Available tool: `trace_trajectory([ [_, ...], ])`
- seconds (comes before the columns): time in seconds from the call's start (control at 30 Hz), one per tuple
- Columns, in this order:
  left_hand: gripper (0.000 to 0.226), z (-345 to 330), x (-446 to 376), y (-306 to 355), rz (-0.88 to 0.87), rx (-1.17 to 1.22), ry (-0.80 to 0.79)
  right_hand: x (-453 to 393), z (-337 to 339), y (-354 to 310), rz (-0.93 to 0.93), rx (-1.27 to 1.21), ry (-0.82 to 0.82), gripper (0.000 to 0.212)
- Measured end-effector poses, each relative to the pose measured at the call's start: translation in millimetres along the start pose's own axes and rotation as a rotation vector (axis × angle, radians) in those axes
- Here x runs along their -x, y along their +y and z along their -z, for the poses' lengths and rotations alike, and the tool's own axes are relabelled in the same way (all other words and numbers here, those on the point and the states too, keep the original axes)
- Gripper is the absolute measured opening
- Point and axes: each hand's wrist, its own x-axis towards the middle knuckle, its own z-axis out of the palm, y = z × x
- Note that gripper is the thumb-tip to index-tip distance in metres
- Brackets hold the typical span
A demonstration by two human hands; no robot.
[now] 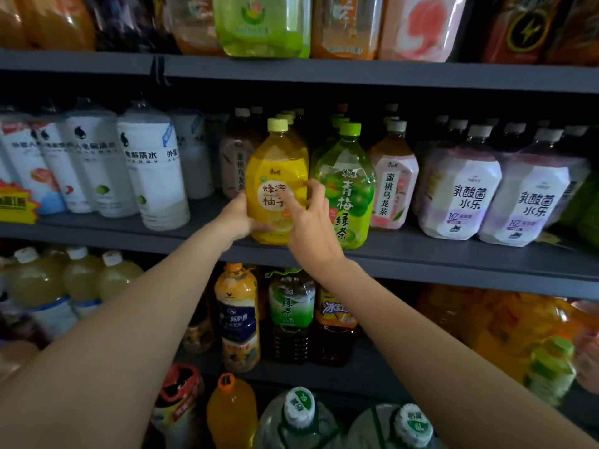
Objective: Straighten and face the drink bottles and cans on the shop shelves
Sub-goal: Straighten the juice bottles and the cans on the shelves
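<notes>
A large yellow honey-pomelo drink bottle with a pale green cap stands upright at the front edge of the middle shelf, label facing me. My left hand grips its lower left side. My right hand curls its fingers round the bottle's right side, in the gap beside a green plum green-tea bottle that stands touching it. More bottles of both kinds line up behind them.
White electrolyte-water bottles stand to the left, pink peach-oolong bottles and white-and-purple bottles to the right. The upper shelf holds large bottles. Below are tea and juice bottles and water jugs.
</notes>
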Motion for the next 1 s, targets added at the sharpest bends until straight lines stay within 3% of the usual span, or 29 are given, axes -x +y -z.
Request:
trace_trajectory([
  [0.13, 0.086, -3.3, 7.2, 6.7, 0.0, -0.187, 0.091, -10.7, 15.5, 8.1, 0.022, -0.088, -0.107, 0.066],
  [0.23, 0.086, -12.8, 25.5, 7.2, -0.122, -0.326, 0.335, -16.2, 30.1, 13.2, 0.028, -0.164, -0.154, 0.06],
  [0.33, 0.06, -21.1, 43.8, 5.2, -0.389, -0.255, 0.58, -12.9, 40.7, 20.1, 0.018, -0.164, -0.041, 0.05],
  [0.43, 0.04, -18.6, 55.7, 10.4, -0.511, -0.31, 0.672, -4.7, 42.4, 23.3, 0.035, -0.174, 0.107, 0.04],
  [0.73, 0.034, 4.4, 72.8, -2.2, -0.503, -0.391, 0.704, 7.1, 16.9, 16.5, 0.124, -0.173, 0.214, 0.029],
  [0.93, 0.036, -44.2, 108.6, -60.0, -0.468, -0.541, 0.409, 17.0, -14.2, 6.0, 0.2, -0.191, 0.173, 0.027],
  [1.0, 0.037, -51.5, 109.3, -60.7, -0.477, -0.518, 0.425, 19.4, -19.9, 4.9, 0.226, -0.205, 0.165, 0.027],
])
